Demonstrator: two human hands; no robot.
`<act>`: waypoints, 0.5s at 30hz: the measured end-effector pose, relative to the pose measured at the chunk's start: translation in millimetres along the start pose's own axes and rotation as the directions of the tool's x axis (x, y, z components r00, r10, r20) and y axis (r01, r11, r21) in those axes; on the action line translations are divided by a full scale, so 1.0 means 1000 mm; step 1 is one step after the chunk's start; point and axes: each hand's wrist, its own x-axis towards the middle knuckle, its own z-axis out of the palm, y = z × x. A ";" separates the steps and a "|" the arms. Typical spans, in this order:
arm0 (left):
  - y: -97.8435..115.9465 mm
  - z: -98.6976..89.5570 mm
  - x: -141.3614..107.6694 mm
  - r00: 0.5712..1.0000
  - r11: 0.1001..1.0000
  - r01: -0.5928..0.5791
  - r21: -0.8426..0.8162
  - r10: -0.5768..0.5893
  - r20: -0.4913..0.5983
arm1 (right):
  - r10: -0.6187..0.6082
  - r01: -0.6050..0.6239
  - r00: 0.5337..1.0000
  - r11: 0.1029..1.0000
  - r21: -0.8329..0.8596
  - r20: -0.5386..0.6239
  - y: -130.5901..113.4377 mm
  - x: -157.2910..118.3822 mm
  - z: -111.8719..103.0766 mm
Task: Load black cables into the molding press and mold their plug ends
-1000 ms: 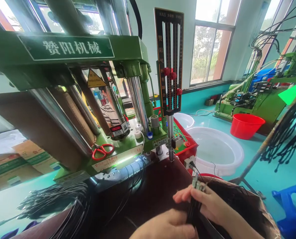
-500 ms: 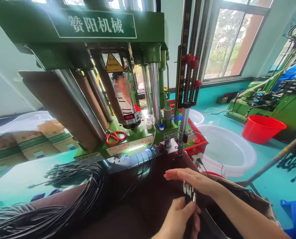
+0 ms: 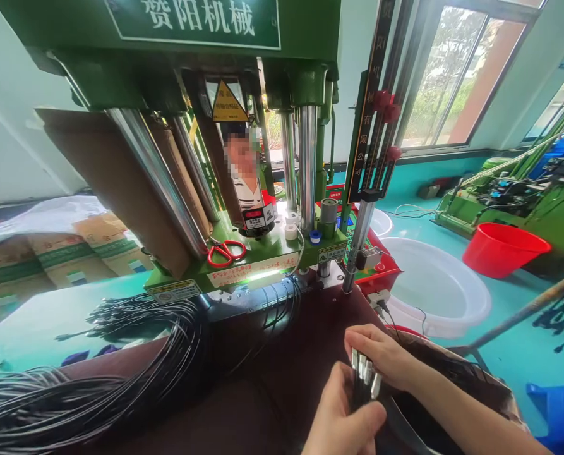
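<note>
A small bunch of black cables with silver metal connectors [image 3: 366, 373] points upward in my left hand [image 3: 343, 414], whose fingers and thumb are closed around it. My right hand [image 3: 381, 355] is curled over the far side of the connectors, its fingers bent and pressed against them. Its fingertips are partly hidden. Both hands are above the dark red tabletop [image 3: 305, 354], near its right side. To the left lies a large coil of black cables [image 3: 168, 366]. A few thin cables run to the lit metal fixture [image 3: 263, 300] at the machine's base.
A green press machine [image 3: 300, 63] stands ahead, with red-handled scissors [image 3: 225, 253] on its bed. An open container [image 3: 499, 395] with dark cables is beside my right arm. A white tub [image 3: 433, 284], a red bucket [image 3: 504, 249] and a blue stool [image 3: 556, 411] stand at the right.
My right hand's outstretched fingers have curled in around the connectors, and the hand is a little lower. My left hand still holds the bunch. The view has shifted slightly.
</note>
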 end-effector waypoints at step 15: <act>0.011 -0.021 -0.039 0.869 0.767 -0.427 0.480 0.494 -0.017 | -0.312 0.171 0.939 0.791 -0.587 -0.147 -0.026 -0.013 -0.012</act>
